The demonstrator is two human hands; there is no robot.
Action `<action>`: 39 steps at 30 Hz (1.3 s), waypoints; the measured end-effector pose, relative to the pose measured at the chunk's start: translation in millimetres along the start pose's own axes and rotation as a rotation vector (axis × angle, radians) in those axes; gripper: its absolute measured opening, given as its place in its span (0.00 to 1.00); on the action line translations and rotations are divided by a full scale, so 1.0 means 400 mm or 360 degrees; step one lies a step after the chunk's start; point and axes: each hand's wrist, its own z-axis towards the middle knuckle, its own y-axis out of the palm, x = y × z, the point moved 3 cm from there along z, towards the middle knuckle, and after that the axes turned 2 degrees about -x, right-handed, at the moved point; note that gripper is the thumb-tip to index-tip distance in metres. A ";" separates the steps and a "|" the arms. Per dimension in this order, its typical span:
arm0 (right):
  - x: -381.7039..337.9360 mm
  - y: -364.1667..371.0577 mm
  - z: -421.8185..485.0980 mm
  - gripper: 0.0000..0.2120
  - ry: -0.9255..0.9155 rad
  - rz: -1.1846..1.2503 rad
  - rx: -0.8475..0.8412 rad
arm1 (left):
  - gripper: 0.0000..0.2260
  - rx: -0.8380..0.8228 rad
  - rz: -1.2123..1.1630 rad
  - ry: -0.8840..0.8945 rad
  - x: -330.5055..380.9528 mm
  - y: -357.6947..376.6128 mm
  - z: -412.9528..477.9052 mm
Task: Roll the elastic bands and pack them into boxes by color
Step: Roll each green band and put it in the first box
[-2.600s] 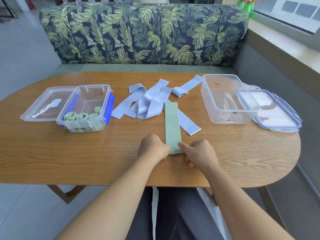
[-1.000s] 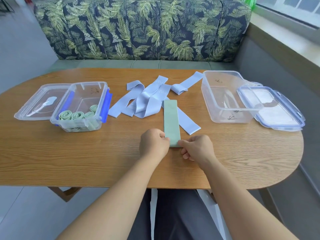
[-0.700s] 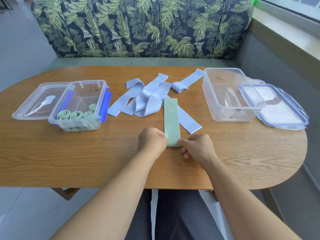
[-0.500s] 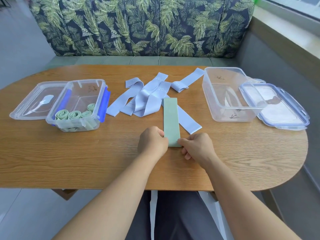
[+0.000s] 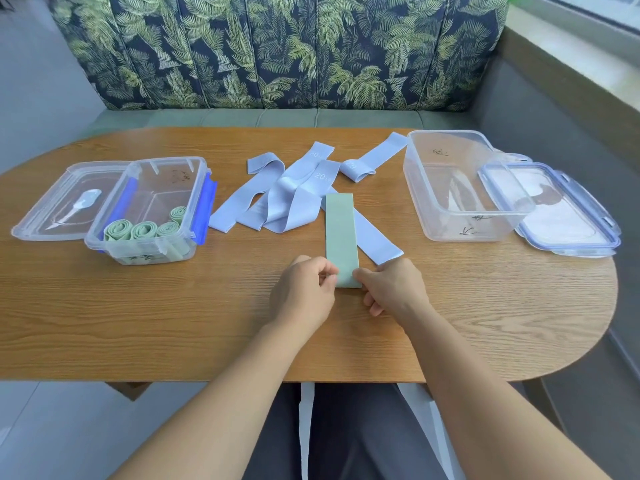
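1. The green band (image 5: pixel 341 233) is being laid flat and straight on the counter (image 5: pixel 138 323). It is pointing away from the person, so that it can be rolled up from the near end.
2. Its near end is being pinched at both corners. The left hand (image 5: pixel 304 292) is being curled on the left corner and the right hand (image 5: pixel 391 289) on the right corner. Each grip is being clamped on the band, not held apart.
3. Both corners are probably being held so that the first turn is being started even and not crooked.
4. The far part of the green band is lying on top of a blue band (image 5: pixel 377 240), whose end is sticking out just beside the right hand. It could be dragged into the roll, so it is a thing to be watched.
5. More blue bands (image 5: pixel 287 202) are lying in a loose heap behind, crossing each other. They are not yet rolled.
6. The left box (image 5: pixel 166 160) is standing open, with rolled green bands (image 5: pixel 142 230) packed along its near wall. Room seems to be left there for this one.
7. The right box (image 5: pixel 450 133) is standing open with no bands seen inside. It is likely being saved for the blue ones.
8. The left lid (image 5: pixel 59 202) and the right lid (image 5: pixel 568 209) are lying just beside their boxes, out of the way.
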 end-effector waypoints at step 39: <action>0.083 0.020 -0.058 0.10 -0.0067 0.0427 0.0070 | 0.04 -0.0105 -0.0264 -0.0389 0.000 -0.013 -0.058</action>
